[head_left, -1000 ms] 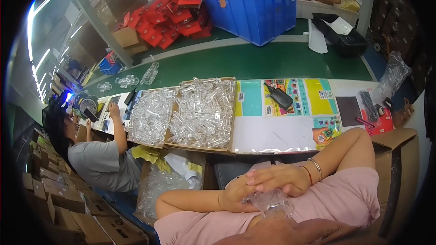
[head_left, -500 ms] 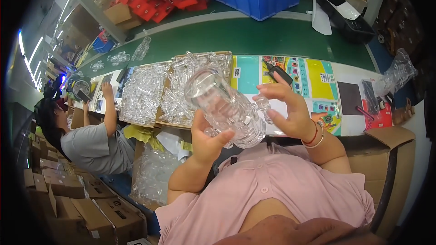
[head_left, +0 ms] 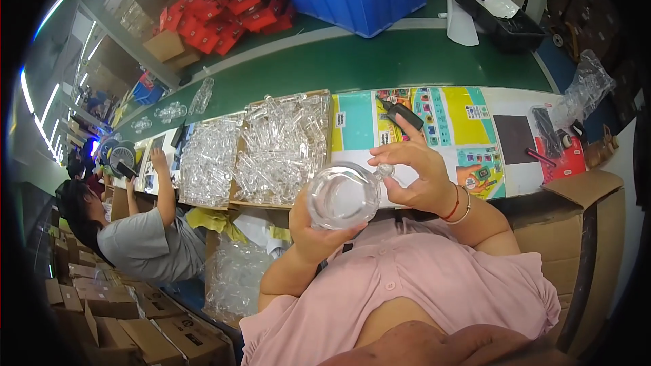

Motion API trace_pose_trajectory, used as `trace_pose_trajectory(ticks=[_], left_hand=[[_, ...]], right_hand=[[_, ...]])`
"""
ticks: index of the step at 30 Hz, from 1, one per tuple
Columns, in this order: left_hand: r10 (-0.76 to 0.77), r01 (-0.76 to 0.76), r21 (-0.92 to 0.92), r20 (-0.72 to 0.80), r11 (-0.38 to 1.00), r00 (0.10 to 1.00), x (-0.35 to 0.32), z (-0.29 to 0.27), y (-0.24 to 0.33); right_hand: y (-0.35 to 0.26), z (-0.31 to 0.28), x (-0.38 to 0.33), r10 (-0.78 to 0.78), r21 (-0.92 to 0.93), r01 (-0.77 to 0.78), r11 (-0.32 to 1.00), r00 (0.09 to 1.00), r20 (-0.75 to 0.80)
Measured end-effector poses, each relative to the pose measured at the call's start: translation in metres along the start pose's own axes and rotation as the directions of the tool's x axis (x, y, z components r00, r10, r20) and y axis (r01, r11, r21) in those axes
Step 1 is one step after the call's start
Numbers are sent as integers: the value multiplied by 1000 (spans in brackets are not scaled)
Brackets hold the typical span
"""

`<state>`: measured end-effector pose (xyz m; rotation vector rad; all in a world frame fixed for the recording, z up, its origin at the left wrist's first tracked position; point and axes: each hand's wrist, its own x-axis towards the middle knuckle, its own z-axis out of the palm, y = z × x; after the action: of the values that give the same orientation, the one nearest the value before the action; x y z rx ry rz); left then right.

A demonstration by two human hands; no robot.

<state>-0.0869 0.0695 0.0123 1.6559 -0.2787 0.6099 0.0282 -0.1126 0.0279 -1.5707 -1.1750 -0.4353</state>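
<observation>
One clear, round, hollow vessel [head_left: 343, 196], in the head view, is held up in front of the person's pink shirt [head_left: 420, 278], by the near edge of the desk [head_left: 519, 104]. The left hand [head_left: 314, 232] curls around its lower left side. The right hand [head_left: 422, 177] pinches a small clear knob [head_left: 384, 170] at its right side between thumb and fingers. Leftward, shallow brown cardboard trays [head_left: 329, 125] hold heaped clear tube-shaped pieces [head_left: 281, 149].
</observation>
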Motion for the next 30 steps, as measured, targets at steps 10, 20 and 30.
trace_pose_trajectory(ticks=[10,20,30], left_hand=[[-443,50,705,386,707,809,60,24,-11],[-711,-453,703,677,548,191,79,83,-62],[-688,-353,732,676,583,264,96,74,-58]], right_hand=[[72,-54,-32,495,209,-467,859,863,-105],[103,-55,-39,582,441,-472,763,799,-150],[121,-59,-20,590,484,-444,754,781,-203]])
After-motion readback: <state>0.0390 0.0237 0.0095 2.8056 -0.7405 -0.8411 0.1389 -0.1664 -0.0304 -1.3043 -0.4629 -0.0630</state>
